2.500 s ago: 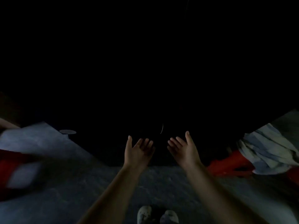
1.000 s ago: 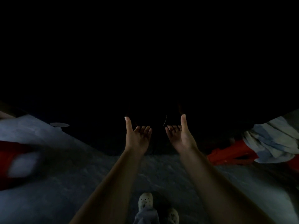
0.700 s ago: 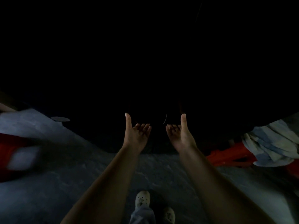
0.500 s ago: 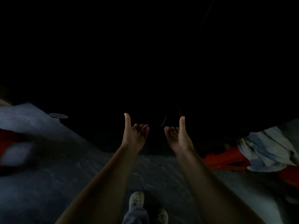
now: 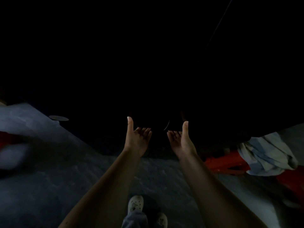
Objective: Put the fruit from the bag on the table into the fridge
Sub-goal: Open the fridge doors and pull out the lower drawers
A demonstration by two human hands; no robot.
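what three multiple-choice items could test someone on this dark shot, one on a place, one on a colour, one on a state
1. Where is the pale blue cloth?
A. at the right, over the red plastic object
B. at the far left
C. bottom centre

2. What colour are the shoes?
A. black
B. white
C. green

3. How are the left hand and right hand held?
A. clenched in fists
B. flat on a table
C. open, palms up, thumbs raised

Answers: A, the cloth drapes over the red object near the right edge; B, both shoes look white against the grey floor; C, the fingers are loose and nothing shows in either hand.
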